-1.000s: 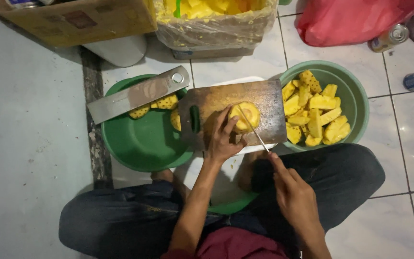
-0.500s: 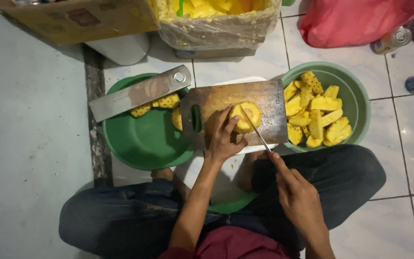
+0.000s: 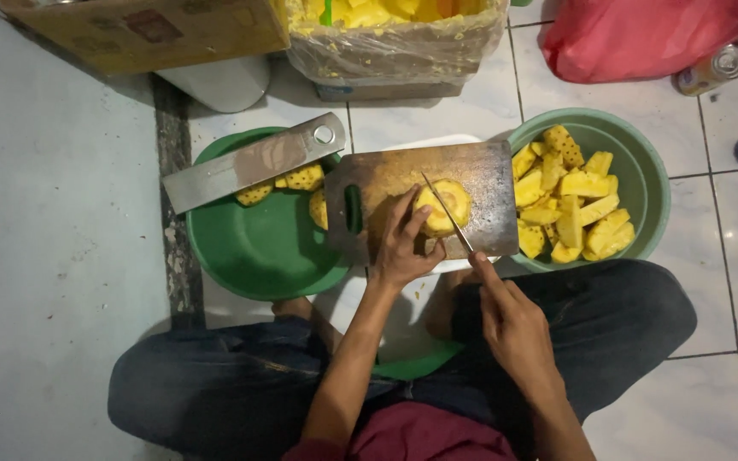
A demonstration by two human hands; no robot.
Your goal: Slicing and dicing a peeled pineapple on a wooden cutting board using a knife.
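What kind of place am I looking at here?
Probably a home or small food-prep spot on a tiled floor: a cutting board over basins, a green basin of pineapple chunks, and a cardboard box.

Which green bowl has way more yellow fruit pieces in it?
The paler green bowl beside the right of the cutting board: it is heaped with pieces. The darker green bowl on the left holds only a few, under a metal bar.
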